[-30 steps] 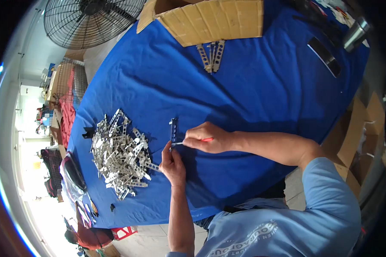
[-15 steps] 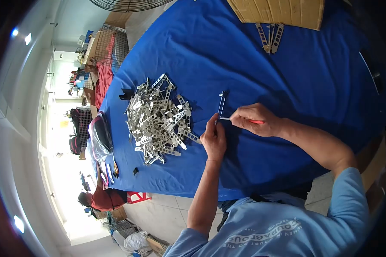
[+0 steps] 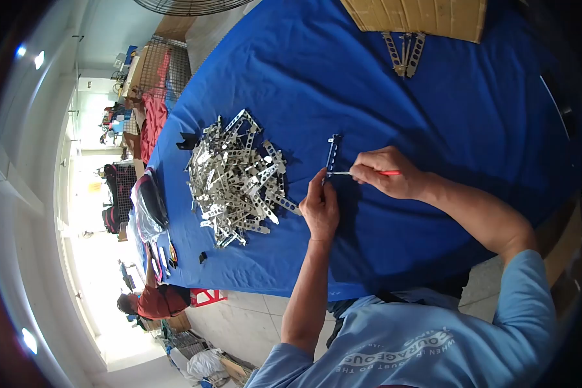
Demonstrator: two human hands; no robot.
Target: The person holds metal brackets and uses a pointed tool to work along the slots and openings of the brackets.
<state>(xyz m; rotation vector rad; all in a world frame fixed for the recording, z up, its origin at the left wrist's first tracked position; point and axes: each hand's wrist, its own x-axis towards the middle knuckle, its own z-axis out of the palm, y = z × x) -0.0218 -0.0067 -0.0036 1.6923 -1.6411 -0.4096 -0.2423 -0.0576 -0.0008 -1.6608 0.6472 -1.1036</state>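
Note:
My left hand [image 3: 319,205] pinches the lower end of a narrow metal piece [image 3: 333,152] with holes along it, which lies on the blue cloth [image 3: 291,71]. My right hand [image 3: 388,172] is closed round a thin tool with a red handle [image 3: 390,172]. The tool's metal shaft reaches left to the piece, just above my left fingertips; its tip is too small to make out. To the left of my left hand lies a large pile of silvery perforated metal pieces [image 3: 236,181].
A cardboard box [image 3: 420,16] stands at the far side, with several metal pieces [image 3: 404,57] beside it. Small black parts [image 3: 187,141] and a plastic-wrapped item [image 3: 150,204] lie left. A person in red [image 3: 155,302] is beyond the table's left end.
The view has swung left, so the table appears shifted right. Over the last half second my right hand has drawn slightly back and up, and more of the tool's shaft shows.

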